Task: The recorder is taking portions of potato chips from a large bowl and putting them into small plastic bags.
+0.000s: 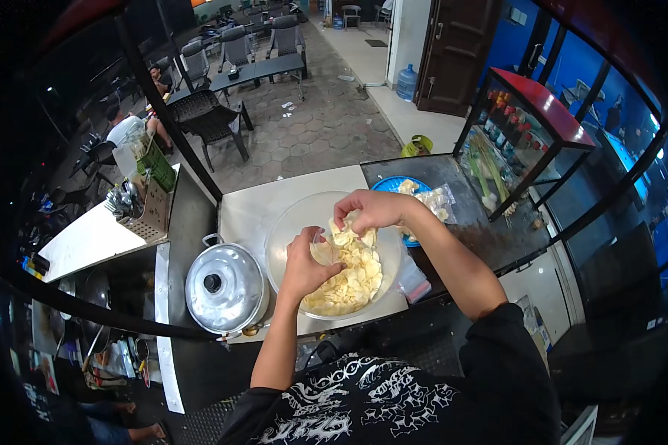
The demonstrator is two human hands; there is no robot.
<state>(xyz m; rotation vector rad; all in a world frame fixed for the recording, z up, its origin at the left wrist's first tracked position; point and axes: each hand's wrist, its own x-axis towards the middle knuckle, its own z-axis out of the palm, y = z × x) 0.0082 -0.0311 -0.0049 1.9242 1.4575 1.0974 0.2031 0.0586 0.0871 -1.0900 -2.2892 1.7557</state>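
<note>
So a big clear bowl point(289, 222) is parked on the pale desk point(249, 211), half filled with pale yellowish slices point(349, 282). The left hand point(304, 267) is curled in a narrow grip at the pile, and a clump of slices is pinched in the right hand point(367, 210) just above. A lidded metal pot point(225, 288) is set just beside the bowl.

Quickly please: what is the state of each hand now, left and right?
Left hand: closed around a small clear cup, over the bowl of pale slices.
Right hand: fingers pinched on some pale slices above the cup.
</note>
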